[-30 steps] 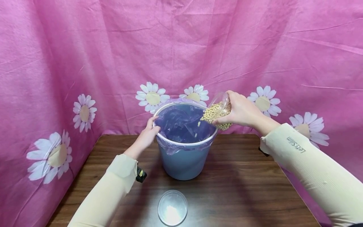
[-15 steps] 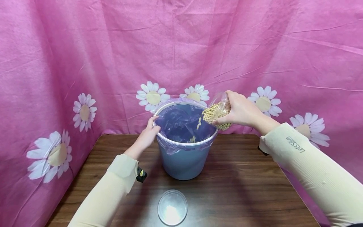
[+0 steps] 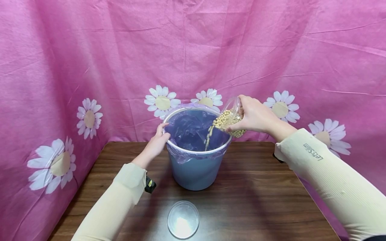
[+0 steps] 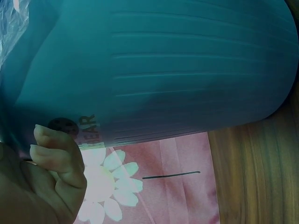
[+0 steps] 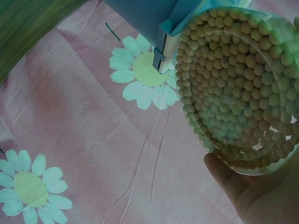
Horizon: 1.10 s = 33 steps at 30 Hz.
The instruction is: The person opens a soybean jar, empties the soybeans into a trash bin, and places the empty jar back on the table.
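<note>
A blue-grey trash can stands upright on the table, lined with a purple plastic bag folded over its white rim. My left hand grips the rim on the left side; in the left wrist view its curled fingers lie against the can's outer wall. My right hand holds a clear plastic jar tilted over the right rim. Soybeans spill from its mouth in a thin stream into the bag. The right wrist view shows the jar's base, with many beans behind it.
A round clear lid lies on the dark wooden table in front of the can. Pink cloth with white daisies hangs behind and at both sides.
The falling beans have grown from a few single ones to a steadier stream into the bag. Both hands and the can stay nearly where they were.
</note>
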Motion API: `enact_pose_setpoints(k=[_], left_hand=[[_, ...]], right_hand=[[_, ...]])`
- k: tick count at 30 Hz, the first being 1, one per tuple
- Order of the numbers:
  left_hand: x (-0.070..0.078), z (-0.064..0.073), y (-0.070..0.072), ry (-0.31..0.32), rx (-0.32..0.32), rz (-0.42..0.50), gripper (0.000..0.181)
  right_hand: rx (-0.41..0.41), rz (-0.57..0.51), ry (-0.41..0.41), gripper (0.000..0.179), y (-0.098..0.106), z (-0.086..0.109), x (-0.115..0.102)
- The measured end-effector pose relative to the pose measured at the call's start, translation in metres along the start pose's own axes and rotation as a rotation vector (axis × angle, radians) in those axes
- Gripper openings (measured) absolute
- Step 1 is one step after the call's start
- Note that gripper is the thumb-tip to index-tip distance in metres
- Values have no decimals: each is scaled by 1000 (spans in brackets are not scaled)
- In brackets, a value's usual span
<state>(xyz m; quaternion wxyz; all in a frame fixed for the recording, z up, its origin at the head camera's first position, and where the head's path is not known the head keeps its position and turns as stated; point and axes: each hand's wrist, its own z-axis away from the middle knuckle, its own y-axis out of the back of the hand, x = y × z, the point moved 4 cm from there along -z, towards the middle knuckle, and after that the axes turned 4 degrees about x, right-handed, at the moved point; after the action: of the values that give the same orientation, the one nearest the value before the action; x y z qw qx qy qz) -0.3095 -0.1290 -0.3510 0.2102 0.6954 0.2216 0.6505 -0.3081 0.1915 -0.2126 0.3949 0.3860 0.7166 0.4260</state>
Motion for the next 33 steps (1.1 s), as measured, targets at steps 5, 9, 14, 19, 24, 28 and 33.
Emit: enact_pose_setpoints(k=[5, 9, 14, 19, 24, 28, 33], left_hand=[[0, 0, -1, 0, 4, -2, 57], [0, -1, -1, -2, 4, 6, 58], [-1, -1, -1, -1, 1, 12, 59], [0, 0, -1, -2, 4, 15, 59], [0, -1, -1, 2, 15, 28, 59], [1, 0, 1, 4, 52, 13, 58], [1, -3, 6, 3, 80, -12, 61]], right_hand=[[1, -2, 0, 81, -1, -1, 1], [0, 8, -6, 81, -1, -1, 1], [-11, 19, -9, 82, 0, -1, 0], [-18, 35, -3, 81, 0, -3, -3], [-21, 60, 11, 83, 0, -5, -5], [-29, 67, 23, 87, 0, -6, -6], [-30, 75, 34, 86, -2, -5, -7]])
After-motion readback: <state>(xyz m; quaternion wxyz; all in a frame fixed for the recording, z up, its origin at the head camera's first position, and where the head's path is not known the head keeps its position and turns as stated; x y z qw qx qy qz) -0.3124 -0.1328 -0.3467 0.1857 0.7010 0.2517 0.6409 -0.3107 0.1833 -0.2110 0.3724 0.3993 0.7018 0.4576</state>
